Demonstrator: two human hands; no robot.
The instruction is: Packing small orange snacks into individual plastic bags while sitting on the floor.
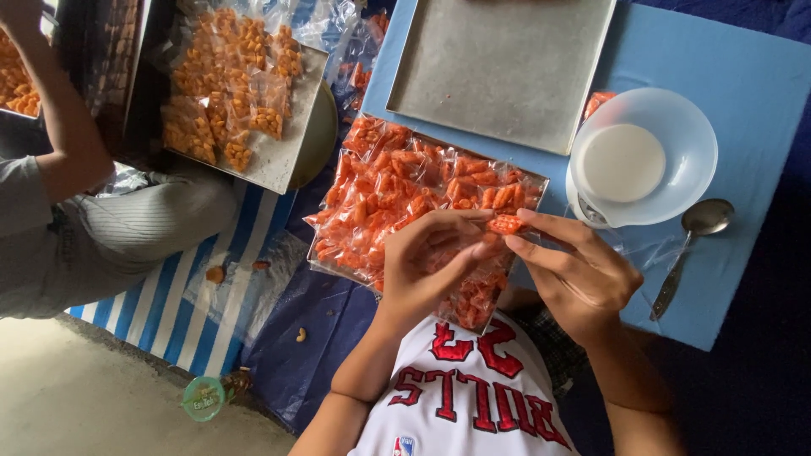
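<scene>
The left hand (427, 270) covers the near middle of the tray of packed orange snacks (405, 190), and the packets under its palm cannot be made out. The small bag (507, 224) pinched between both hands shows only an orange tip above the fingertips; the right hand (583, 270) hides how far the clear plastic runs below. Beyond the hands, the empty metal tray (498, 67) is cut off by the top edge. Far left of the grip, another person's arm (63, 127) leaves the frame, the hand unseen. The spoon (688, 245) handle blurs into the blue bench (752, 84)
</scene>
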